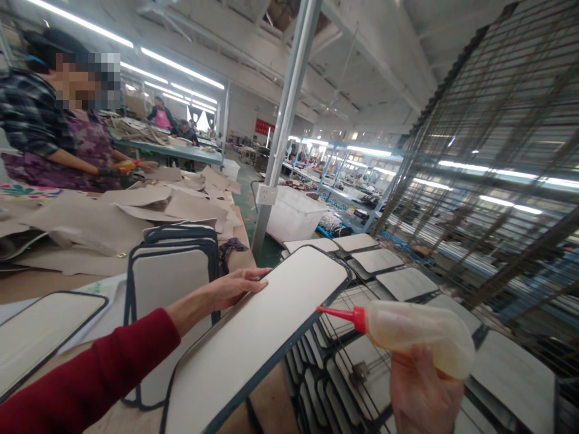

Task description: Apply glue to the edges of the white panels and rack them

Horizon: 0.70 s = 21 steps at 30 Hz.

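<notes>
My left hand (235,288) grips the far-left edge of a long white panel (266,319) with rounded corners and a dark border, thumb on top. The panel is held tilted in front of me. In my right hand (423,386) is a squeeze bottle (418,334) of cloudy yellowish liquid, lying nearly level. Its red nozzle (341,314) points left, with the tip at or just beside the panel's right edge; I cannot tell whether they touch. A stack of similar dark-edged panels (174,271) stands behind my left forearm.
Another panel (49,331) lies at the left. Loose beige sheets (90,220) cover the table, where a co-worker (58,132) stands. At the right, several panels (407,283) rest on a wire rack, below a raised wire grid (497,120). A post (284,114) rises ahead beside a white bin (294,211).
</notes>
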Each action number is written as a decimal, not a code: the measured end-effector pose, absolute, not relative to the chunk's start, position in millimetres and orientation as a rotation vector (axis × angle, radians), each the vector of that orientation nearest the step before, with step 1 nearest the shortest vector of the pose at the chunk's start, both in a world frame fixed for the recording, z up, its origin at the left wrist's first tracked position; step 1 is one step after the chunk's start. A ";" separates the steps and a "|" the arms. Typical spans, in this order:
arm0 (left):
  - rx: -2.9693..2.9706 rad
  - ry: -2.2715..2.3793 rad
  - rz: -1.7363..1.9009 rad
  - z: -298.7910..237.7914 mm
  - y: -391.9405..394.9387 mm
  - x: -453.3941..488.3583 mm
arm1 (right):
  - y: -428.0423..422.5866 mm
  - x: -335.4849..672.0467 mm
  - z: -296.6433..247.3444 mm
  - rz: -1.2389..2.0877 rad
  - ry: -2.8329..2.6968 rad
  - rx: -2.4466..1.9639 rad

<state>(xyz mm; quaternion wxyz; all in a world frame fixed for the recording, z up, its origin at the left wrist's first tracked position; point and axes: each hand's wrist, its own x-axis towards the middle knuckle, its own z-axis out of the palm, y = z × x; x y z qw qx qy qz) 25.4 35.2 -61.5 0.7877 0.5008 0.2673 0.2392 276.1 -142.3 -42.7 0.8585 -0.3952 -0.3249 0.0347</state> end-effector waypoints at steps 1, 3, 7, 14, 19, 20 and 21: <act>1.080 0.573 0.516 -62.4 35.5 25.1 | -142.4 275.5 -44.2 0.091 -0.667 -0.815; 1.079 0.571 0.522 -64.3 36.3 24.6 | -142.8 273.5 -46.7 0.122 -0.649 -0.787; 1.062 0.580 0.534 -67.3 38.3 24.3 | -143.8 268.0 -47.8 0.095 -0.691 -0.858; 1.024 0.638 0.558 -67.7 38.6 25.8 | -143.1 268.9 -53.7 0.039 -0.743 -0.972; 1.012 0.662 0.576 -66.8 38.6 28.6 | -142.6 263.0 -53.0 0.112 -0.696 -0.915; 1.006 0.660 0.577 -66.7 39.0 29.2 | -142.9 261.5 -52.5 0.130 -0.700 -0.908; 0.998 0.661 0.581 -66.5 39.4 29.7 | -143.4 260.4 -52.3 0.139 -0.708 -0.905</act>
